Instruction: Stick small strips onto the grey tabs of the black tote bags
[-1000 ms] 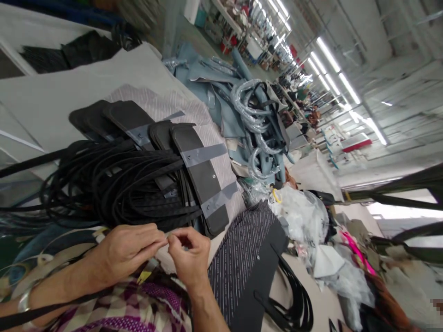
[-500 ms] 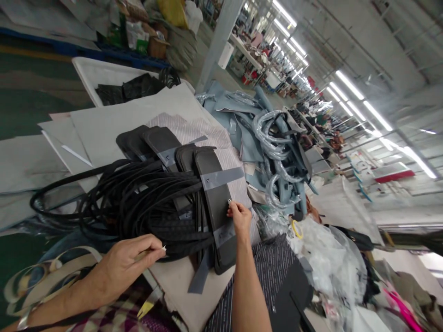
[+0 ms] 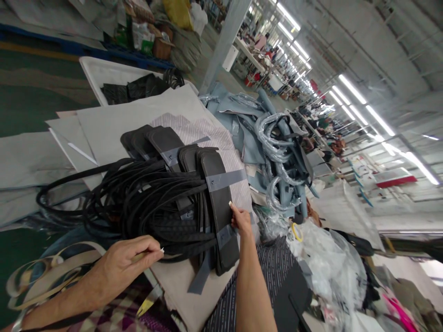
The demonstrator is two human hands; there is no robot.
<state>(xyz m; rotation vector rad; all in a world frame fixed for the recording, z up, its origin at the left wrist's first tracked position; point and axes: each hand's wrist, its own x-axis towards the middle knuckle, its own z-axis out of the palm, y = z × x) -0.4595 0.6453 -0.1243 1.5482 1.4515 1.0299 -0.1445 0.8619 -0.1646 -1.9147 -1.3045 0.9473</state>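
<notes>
My left hand (image 3: pixel 133 258) is closed in a pinch at the near side of the black straps, with a small white tip (image 3: pixel 162 250) showing at its fingertips. At the right edge of the nearest black panel (image 3: pixel 218 203), my right hand (image 3: pixel 241 220) has its fingers curled together. A tiny white piece (image 3: pixel 230 204) shows at those fingertips; its kind is too small to tell. The dark panels lie in an overlapping stack, with grey strips (image 3: pixel 224 180) across them. Long black straps (image 3: pixel 138 193) loop out from the panels to the left.
Grey-blue pieces and plastic-wrapped handles (image 3: pixel 273 138) are heaped beyond the panels. Clear plastic bags (image 3: pixel 332 258) lie at the right. Pale sheets (image 3: pixel 117 120) and a white bin (image 3: pixel 92 76) stand at the left. Beige strips (image 3: pixel 34 288) curl beside my left forearm.
My right hand has shifted slightly down along the panel's edge. The view has moved a little, and my left hand keeps nearly the same place and pinch.
</notes>
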